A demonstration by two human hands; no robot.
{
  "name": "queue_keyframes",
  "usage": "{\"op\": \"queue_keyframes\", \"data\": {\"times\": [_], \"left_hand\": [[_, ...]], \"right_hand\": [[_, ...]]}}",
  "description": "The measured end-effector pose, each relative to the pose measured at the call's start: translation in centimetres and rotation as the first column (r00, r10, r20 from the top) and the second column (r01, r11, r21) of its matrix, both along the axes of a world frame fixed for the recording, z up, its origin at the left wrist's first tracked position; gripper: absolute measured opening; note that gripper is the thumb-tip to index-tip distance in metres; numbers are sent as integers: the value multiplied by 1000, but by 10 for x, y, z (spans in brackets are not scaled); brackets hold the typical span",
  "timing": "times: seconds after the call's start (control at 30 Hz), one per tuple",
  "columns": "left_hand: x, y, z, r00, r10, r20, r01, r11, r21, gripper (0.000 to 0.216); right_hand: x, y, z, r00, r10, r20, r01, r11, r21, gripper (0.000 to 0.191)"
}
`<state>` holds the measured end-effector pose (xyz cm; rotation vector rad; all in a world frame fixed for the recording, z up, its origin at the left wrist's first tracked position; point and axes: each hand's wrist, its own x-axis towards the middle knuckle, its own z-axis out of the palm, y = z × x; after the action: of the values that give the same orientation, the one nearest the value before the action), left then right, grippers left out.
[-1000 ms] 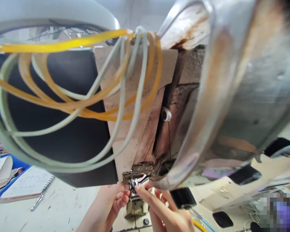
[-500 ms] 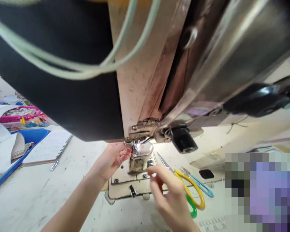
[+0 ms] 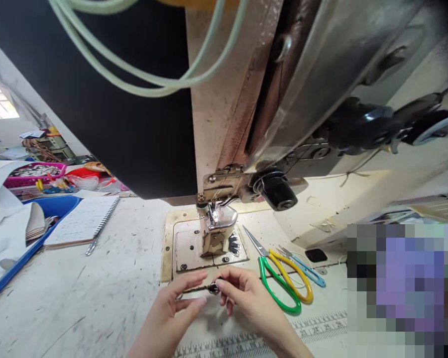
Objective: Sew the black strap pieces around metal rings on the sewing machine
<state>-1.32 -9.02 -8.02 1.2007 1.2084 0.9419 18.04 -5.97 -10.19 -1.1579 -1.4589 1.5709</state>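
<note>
A post-bed sewing machine (image 3: 218, 233) stands in the middle, its presser foot (image 3: 214, 215) above the post. Just in front of the post, at the front edge of the bed plate, sits a small dark metal piece (image 3: 213, 287). My right hand (image 3: 246, 293) is closed beside it, thumb and forefinger at its right side. Whatever is between those fingertips is hidden or too small to name. To the left of the same piece is my left hand (image 3: 175, 308), open, thumb and fingers apart with nothing visible between them.
Green-and-yellow-handled scissors (image 3: 283, 273) and blue thread snips (image 3: 308, 268) lie right of the post. A clear ruler (image 3: 242, 345) runs along the front. At left are a spiral notebook (image 3: 80, 221), a pen (image 3: 97, 236), a blue tray (image 3: 7, 271) and a pink basket (image 3: 61, 171).
My left hand has left the presser foot area and come down toward the front edge of the bed plate. My right hand has moved left and closed its fingertips. The view has shifted slightly.
</note>
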Motion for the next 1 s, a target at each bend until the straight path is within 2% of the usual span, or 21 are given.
{"op": "queue_keyframes", "data": {"times": [0.1,0.2,0.27,0.3,0.37,0.43,0.57,0.67,0.87,0.93,1.0], "left_hand": [[17,-3,-2,999,-25,31,25,1000,-12,24],[28,0,-1,996,78,40,-77,997,-26,19],[34,2,-2,986,160,51,-158,987,-31,20],[36,1,-2,979,195,61,-194,981,-25,20],[40,0,-1,967,238,89,-239,971,7,20],[44,-3,0,961,251,116,-258,965,53,18],[45,-8,1,969,238,69,-246,952,183,10],[44,-10,1,972,231,37,-232,934,271,8],[42,-10,9,966,256,31,-253,922,293,14],[39,-8,13,964,266,-1,-255,924,285,21],[35,-5,16,973,230,-23,-219,950,221,23]], "right_hand": [[5,-4,7,996,-18,-87,13,998,-59,37],[9,-11,12,985,-149,-91,148,989,-23,35],[11,-17,15,966,-257,-38,260,960,105,26],[12,-21,17,960,-280,-7,276,942,191,21],[12,-26,19,968,-248,44,218,913,344,13],[12,-29,19,981,-189,53,154,906,395,15],[10,-26,20,980,-199,-32,200,948,247,23],[13,-22,25,986,-166,-35,170,960,222,15],[19,-21,32,983,-185,-6,177,931,318,15],[19,-21,32,987,-163,-8,159,943,294,16],[18,-21,34,990,-136,-29,139,957,253,17]]}}
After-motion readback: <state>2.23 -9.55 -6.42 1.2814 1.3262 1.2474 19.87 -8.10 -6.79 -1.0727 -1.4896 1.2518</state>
